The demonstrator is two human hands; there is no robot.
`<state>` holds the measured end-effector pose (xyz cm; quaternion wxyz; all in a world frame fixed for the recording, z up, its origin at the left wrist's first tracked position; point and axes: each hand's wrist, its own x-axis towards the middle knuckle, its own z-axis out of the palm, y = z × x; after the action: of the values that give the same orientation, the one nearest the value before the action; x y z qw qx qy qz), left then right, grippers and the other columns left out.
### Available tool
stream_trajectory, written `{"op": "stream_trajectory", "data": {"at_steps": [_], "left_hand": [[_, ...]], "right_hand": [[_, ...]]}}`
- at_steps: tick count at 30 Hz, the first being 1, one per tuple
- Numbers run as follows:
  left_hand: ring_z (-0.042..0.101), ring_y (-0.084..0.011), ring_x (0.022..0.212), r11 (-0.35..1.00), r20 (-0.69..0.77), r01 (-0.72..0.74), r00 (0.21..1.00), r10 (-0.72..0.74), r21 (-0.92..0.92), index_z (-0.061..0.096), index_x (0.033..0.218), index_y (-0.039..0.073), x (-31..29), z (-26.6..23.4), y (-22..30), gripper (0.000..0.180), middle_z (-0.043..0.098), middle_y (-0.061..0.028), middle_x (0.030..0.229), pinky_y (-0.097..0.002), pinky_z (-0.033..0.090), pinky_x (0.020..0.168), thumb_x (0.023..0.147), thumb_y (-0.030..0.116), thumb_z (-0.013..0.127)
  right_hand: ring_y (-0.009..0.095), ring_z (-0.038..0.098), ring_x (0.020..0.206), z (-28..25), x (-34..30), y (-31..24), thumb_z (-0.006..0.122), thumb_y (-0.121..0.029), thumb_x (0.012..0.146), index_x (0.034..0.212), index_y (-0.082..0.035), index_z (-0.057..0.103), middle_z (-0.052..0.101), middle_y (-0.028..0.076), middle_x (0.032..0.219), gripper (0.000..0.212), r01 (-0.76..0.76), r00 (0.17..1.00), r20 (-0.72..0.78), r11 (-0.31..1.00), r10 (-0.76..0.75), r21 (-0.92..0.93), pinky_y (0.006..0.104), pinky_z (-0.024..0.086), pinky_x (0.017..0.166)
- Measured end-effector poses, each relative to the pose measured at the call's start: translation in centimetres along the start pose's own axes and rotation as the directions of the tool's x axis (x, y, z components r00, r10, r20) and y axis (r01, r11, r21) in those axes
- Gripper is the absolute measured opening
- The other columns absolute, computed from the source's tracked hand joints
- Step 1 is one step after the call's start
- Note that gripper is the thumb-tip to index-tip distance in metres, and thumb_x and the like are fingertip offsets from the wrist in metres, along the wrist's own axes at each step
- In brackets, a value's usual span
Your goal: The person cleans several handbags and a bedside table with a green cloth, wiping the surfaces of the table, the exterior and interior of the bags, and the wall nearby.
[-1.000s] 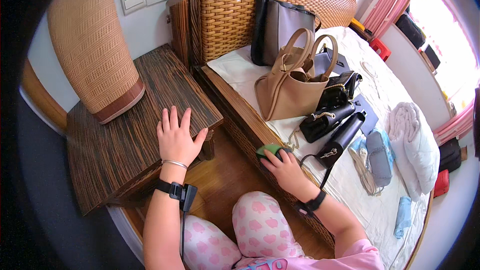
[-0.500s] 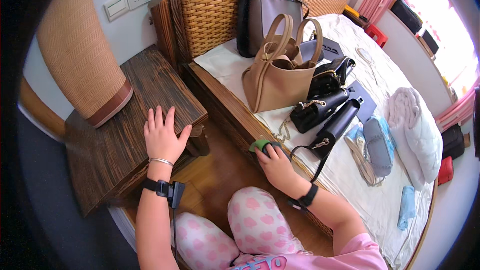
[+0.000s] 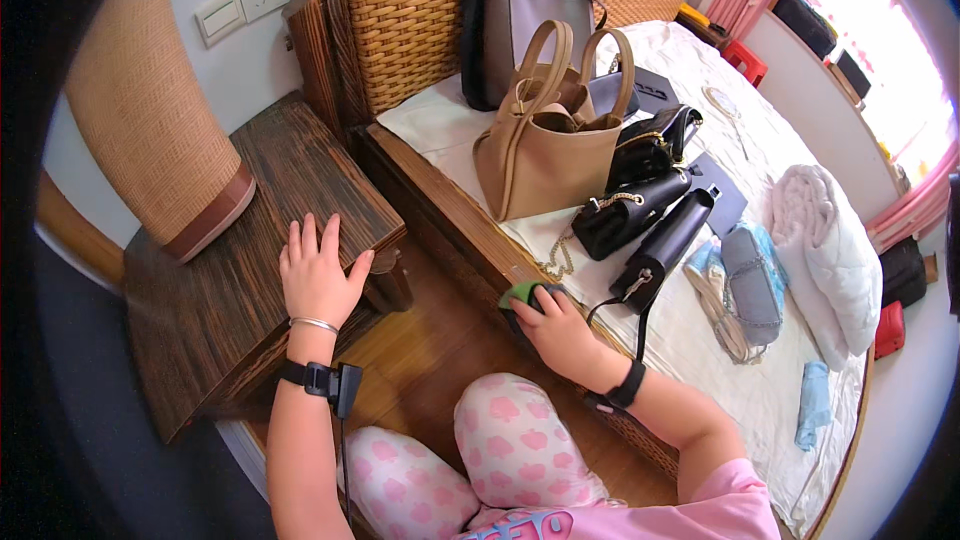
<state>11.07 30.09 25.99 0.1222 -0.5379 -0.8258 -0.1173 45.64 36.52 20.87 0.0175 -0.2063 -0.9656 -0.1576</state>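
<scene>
My left hand (image 3: 321,274) lies flat on the dark wood-grain nightstand (image 3: 290,165), its fingers spread and nothing in them. With closed fingers, my right hand (image 3: 565,340) holds a small green and dark cloth-like piece (image 3: 521,294) at the wooden bed rail (image 3: 455,208). The fingers hide part of it, so its exact kind is unclear. Just beyond that hand, a black shoulder bag (image 3: 662,252) rests on the bed, its strap trailing near my wrist. Beside it are a black chain-strap bag (image 3: 634,215), another black bag (image 3: 652,148) and an upright tan handbag (image 3: 560,168).
A woven lampshade-like cylinder (image 3: 160,110) stands on the nightstand. Across the white bedsheet (image 3: 690,420) lie a grey-blue bag (image 3: 752,285), a folded white quilt (image 3: 822,255) and a light-blue bundle (image 3: 813,405). A tall grey tote (image 3: 535,35) leans by the wicker headboard (image 3: 420,0).
The whole view has shifted slightly. My right hand stays at the bed rail with the green and dark piece, moved only a little; my left hand still rests on the nightstand.
</scene>
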Motion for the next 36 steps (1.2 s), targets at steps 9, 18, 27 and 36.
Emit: {"op": "stream_trajectory", "data": {"at_steps": [9, 18, 27, 36], "left_hand": [[0.037, -0.0411, 0.139, 1.0, -0.027, -0.018, 0.999, 0.017, -0.016, 0.051, 0.141, 0.011, 0.0, 0.3, -0.1, 0.067, 0.043, -0.0236, 0.148, -0.0526, 0.03, 0.113, 0.09, 0.053, 0.06], [0.037, -0.0407, 0.139, 1.0, -0.042, -0.023, 0.999, 0.022, -0.017, 0.051, 0.14, 0.009, 0.1, 0.5, 0.1, 0.066, 0.043, -0.0229, 0.148, -0.0518, 0.031, 0.112, 0.09, 0.052, 0.061], [0.033, -0.0397, 0.142, 1.0, 0.03, -0.002, 1.0, 0.003, -0.027, 0.048, 0.143, 0.01, 0.1, -0.1, -0.2, 0.066, 0.04, -0.0208, 0.151, -0.0517, 0.029, 0.114, 0.092, 0.051, 0.058], [0.041, -0.0375, 0.136, 0.999, -0.019, -0.028, 0.999, 0.027, -0.027, 0.052, 0.139, 0.009, 0.3, -0.2, 0.8, 0.064, 0.046, -0.0214, 0.146, -0.0502, 0.033, 0.111, 0.091, 0.051, 0.059]], "right_hand": [[0.029, 0.05, 0.115, -0.6, -1.0, -0.7, 0.057, -0.019, 0.084, 0.115, -0.009, 0.07, 0.054, 0.001, 0.135, 0.035, 0.0, 0.999, 0.054, 0.995, 0.005, -0.097, 0.0354, 0.045, 0.092], [0.026, 0.046, 0.118, -2.7, -7.4, -0.4, 0.061, -0.024, 0.081, 0.105, -0.016, 0.075, 0.05, -0.002, 0.141, 0.029, 0.049, 0.981, 0.188, 0.997, -0.036, -0.065, 0.0371, 0.043, 0.093], [0.029, 0.045, 0.124, 0.1, 4.8, 1.1, 0.061, -0.023, 0.082, 0.098, -0.015, 0.076, 0.051, -0.002, 0.139, 0.023, 0.073, 0.993, 0.097, 0.997, -0.071, -0.019, 0.0402, 0.041, 0.101], [0.033, 0.044, 0.125, 4.9, 13.8, 2.0, 0.062, -0.017, 0.086, 0.11, -0.006, 0.07, 0.056, 0.003, 0.13, 0.027, -0.056, 0.991, -0.109, 0.987, 0.073, 0.149, 0.0446, 0.039, 0.099]]}}
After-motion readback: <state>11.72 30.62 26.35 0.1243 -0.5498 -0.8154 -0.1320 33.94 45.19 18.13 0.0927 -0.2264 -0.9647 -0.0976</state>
